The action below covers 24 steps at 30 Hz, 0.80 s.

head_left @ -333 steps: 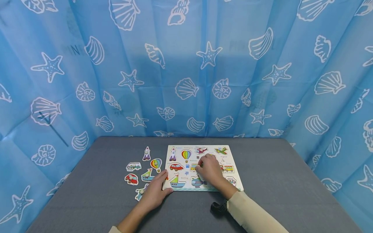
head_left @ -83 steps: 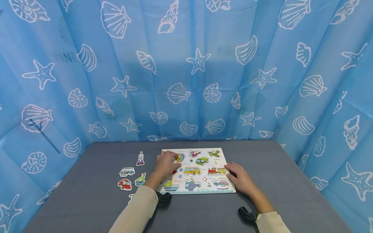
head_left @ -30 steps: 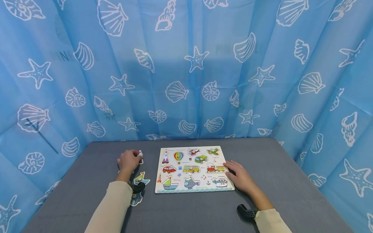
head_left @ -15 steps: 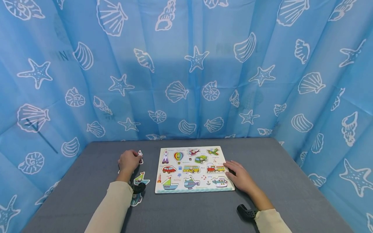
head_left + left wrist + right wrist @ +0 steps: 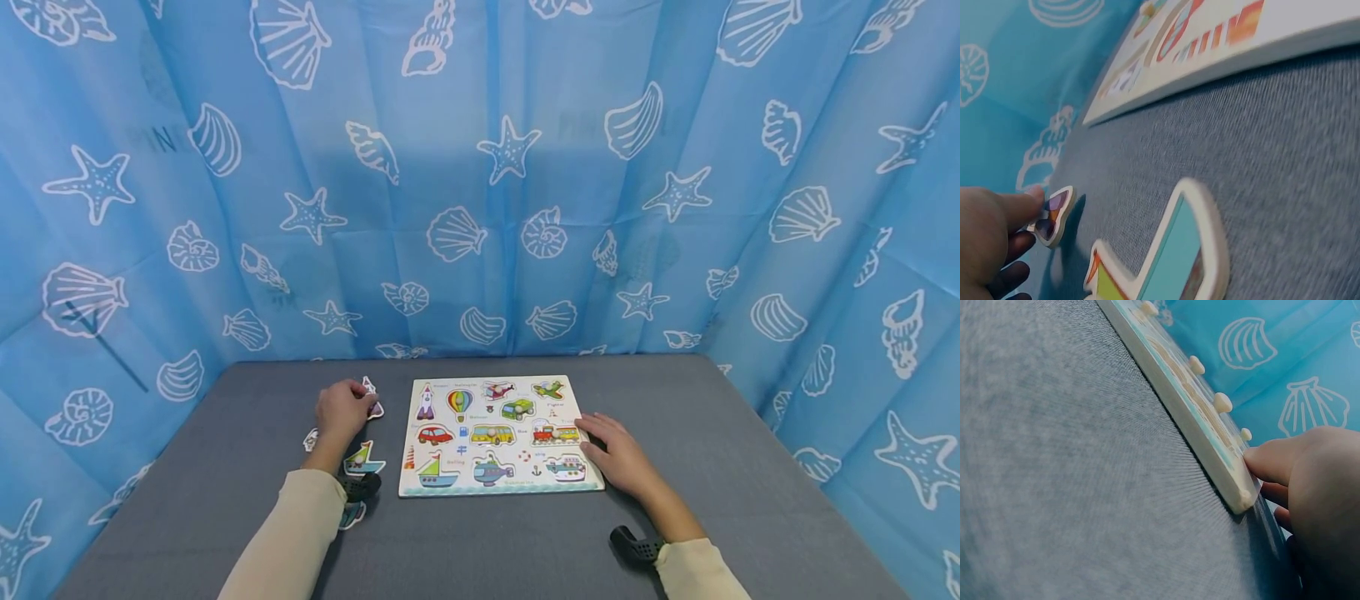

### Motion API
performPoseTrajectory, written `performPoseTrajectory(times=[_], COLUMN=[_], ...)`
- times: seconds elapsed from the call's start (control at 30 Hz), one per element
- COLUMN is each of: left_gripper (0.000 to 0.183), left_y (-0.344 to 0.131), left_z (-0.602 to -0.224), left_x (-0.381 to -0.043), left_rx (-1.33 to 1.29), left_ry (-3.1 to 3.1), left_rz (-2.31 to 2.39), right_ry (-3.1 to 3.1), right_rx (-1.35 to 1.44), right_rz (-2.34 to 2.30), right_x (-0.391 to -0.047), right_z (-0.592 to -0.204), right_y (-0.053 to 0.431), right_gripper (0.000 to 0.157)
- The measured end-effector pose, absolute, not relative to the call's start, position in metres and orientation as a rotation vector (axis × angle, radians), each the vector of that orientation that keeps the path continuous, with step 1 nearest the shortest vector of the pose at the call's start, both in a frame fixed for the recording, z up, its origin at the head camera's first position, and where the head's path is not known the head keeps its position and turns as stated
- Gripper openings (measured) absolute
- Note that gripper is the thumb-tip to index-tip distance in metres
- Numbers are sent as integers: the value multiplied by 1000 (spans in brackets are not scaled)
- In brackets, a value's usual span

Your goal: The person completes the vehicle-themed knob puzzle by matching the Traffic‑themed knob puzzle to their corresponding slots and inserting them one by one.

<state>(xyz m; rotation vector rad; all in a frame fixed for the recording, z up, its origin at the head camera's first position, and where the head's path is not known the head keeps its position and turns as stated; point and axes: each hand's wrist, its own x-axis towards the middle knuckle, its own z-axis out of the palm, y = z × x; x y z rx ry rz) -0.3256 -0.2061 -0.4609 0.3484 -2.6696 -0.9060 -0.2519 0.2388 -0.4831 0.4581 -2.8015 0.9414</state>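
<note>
My left hand (image 5: 343,414) pinches a rocket puzzle piece (image 5: 373,397) at the table's back left. In the left wrist view the rocket's purple fins (image 5: 1055,214) stand tilted off the cloth by thumb and fingertips. Nearer lies a sailboat piece (image 5: 364,460), its teal hull (image 5: 1175,253) large in that view. My right hand (image 5: 618,454) rests at the right edge of the white vehicle puzzle board (image 5: 468,492). In the right wrist view its thumb touches the board's edge (image 5: 1210,469), with the other fingers beyond it, loosely bent.
Left of the board, a partly covered white piece (image 5: 310,439) and a bluish piece (image 5: 352,515) lie by the left forearm. Several knobbed pieces, such as a yellow bus (image 5: 492,436), sit on the board. A blue shell-print curtain (image 5: 480,183) hangs behind the grey table (image 5: 480,550).
My left hand went from the board's balloon to the rocket piece, now tilted and shifted slightly right. The loose balloon piece has left the table's left side. The right hand has stayed put lately.
</note>
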Motion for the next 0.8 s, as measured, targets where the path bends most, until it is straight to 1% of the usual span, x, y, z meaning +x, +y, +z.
performPoseTrajectory(times=[0.37,0.8], left_gripper=[19,14], left_y=[-183,-154], left_z=[-458,-457], left_x=[-324,-314], left_rx=[206,130], left_ry=[-2548,-2486], left_rz=[-1032,-1277], right_ry=[-2807,-2815], right_rx=[456,450], right_rz=[930,923], right_x=[-250,-252], right_z=[-482,-484], right_y=[237,239], right_gripper=[41,41])
